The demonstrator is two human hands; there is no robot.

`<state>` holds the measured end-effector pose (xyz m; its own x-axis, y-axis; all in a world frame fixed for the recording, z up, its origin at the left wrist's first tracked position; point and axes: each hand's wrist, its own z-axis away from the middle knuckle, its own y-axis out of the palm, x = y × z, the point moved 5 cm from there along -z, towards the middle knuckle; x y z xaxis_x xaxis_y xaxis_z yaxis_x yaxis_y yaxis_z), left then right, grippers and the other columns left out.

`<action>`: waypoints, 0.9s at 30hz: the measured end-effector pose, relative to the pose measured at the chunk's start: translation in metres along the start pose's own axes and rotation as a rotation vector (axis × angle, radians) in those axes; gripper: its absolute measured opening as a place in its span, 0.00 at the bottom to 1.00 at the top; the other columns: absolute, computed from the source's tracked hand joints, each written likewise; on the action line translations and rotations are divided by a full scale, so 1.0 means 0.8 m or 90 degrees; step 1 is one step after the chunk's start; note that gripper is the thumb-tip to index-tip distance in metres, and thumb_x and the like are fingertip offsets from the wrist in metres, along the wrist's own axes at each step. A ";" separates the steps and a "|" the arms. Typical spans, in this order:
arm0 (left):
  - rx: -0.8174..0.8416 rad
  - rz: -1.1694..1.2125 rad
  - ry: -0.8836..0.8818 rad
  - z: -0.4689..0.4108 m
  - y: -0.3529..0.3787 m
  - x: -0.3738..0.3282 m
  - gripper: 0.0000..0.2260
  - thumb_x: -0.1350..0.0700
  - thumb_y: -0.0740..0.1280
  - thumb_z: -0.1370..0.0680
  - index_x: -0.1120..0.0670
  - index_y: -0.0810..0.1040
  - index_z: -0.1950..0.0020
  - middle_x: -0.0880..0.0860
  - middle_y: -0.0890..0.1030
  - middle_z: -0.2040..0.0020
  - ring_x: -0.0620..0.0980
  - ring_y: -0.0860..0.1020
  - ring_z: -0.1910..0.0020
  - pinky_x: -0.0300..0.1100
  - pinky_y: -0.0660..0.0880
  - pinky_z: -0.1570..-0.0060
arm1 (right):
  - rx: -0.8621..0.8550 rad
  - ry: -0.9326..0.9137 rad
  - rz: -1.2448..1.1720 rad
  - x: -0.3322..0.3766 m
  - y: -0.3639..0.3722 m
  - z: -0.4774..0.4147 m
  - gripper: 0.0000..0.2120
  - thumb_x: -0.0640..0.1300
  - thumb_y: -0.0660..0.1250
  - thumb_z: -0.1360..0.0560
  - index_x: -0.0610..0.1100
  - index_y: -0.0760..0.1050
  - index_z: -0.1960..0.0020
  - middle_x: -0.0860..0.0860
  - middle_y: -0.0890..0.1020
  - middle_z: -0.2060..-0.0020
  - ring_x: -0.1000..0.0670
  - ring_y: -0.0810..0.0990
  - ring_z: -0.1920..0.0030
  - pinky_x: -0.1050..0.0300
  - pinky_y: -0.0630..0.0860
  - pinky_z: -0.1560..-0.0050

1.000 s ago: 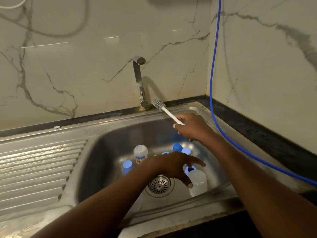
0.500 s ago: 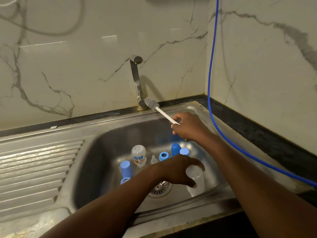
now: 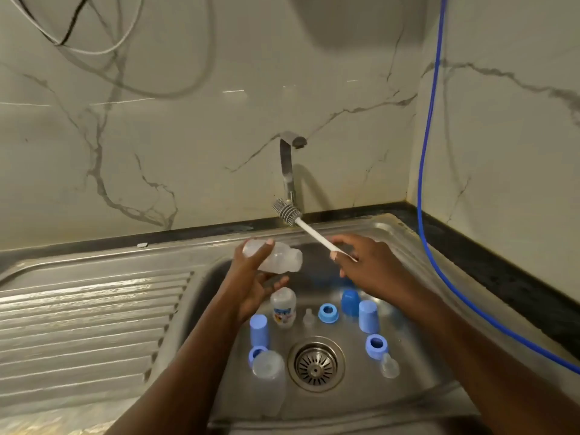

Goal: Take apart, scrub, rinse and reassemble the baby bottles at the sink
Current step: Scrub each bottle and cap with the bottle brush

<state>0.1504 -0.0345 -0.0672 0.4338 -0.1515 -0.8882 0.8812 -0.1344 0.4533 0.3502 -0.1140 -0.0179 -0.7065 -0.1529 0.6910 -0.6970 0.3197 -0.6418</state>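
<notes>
My left hand [image 3: 252, 277] grips a clear bottle body [image 3: 276, 259] held on its side above the sink, mouth toward the right. My right hand [image 3: 361, 262] pinches the white handle of a bottle brush [image 3: 287, 212], whose grey bristle head points up toward the tap base. Down in the steel sink [image 3: 417, 277] stand a printed bottle [image 3: 284, 307], another clear bottle [image 3: 268, 368], blue caps [image 3: 259, 329] [image 3: 368, 315], blue collar rings [image 3: 328, 313] [image 3: 376, 345] and clear teats [image 3: 389, 367] [image 3: 309, 317].
The tap [image 3: 287, 171] rises behind the sink, no water running. The drain strainer [image 3: 315, 367] sits mid-basin. A ribbed draining board [image 3: 84, 324] lies to the left. A blue hose [image 3: 426, 183] hangs down the right wall and crosses the dark counter [image 3: 502, 271].
My left hand has lifted the clear bottle out of the basin to the brush's height. My right hand keeps the brush near the tap. The camera has tilted up.
</notes>
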 end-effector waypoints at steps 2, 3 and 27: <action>-0.074 0.051 0.018 -0.012 -0.017 -0.005 0.28 0.56 0.71 0.24 0.51 0.63 0.27 0.61 0.74 0.34 0.61 0.78 0.40 0.51 0.80 0.58 | 0.018 0.003 -0.002 0.000 0.009 0.002 0.04 0.47 0.67 0.24 0.55 0.75 0.50 0.53 0.82 0.64 0.51 0.82 0.61 0.50 0.81 0.56; -0.110 0.076 0.023 -0.016 -0.027 -0.008 0.29 0.56 0.71 0.23 0.54 0.62 0.26 0.61 0.73 0.33 0.62 0.77 0.39 0.51 0.80 0.58 | 0.024 -0.003 0.000 0.000 0.014 0.003 0.03 0.47 0.68 0.24 0.53 0.76 0.52 0.52 0.82 0.65 0.51 0.82 0.62 0.48 0.81 0.56; -0.021 0.094 0.061 -0.024 -0.035 -0.005 0.28 0.56 0.69 0.23 0.51 0.62 0.26 0.62 0.74 0.33 0.60 0.78 0.39 0.47 0.82 0.54 | 0.118 -0.049 0.120 0.000 0.052 0.019 0.04 0.49 0.65 0.24 0.56 0.78 0.54 0.54 0.79 0.66 0.53 0.79 0.63 0.57 0.75 0.61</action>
<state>0.1277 -0.0114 -0.0773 0.5740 -0.0723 -0.8157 0.8113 -0.0850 0.5784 0.3191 -0.1149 -0.0494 -0.8281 -0.1799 0.5310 -0.5581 0.1745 -0.8112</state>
